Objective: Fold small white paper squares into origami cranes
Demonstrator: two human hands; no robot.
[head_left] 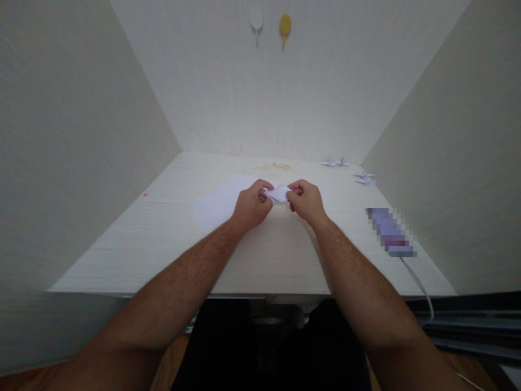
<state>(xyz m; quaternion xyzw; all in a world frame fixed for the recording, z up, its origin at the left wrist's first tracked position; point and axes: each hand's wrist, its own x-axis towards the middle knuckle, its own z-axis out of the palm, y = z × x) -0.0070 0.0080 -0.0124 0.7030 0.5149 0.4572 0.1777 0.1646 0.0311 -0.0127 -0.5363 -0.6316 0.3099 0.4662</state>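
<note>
A small piece of folded white paper [279, 193] is stretched between my two hands, just above the table. My left hand [253, 205] pinches its left end between thumb and fingers. On the other side, my right hand [306, 201] grips the right end, thumb toward me. The paper looks diamond-shaped, with a fold along its left part; its finer creases are too small to make out. White paper sheets [215, 203] lie flat on the table, partly hidden behind my left hand and forearm.
Several folded paper cranes [365, 178] rest at the table's back right. A blurred-out phone [388, 231] with a white cable [419, 285] lies by the right edge. Walls enclose the white table [142, 244] on three sides. Two hooks [285, 26] hang on the back wall.
</note>
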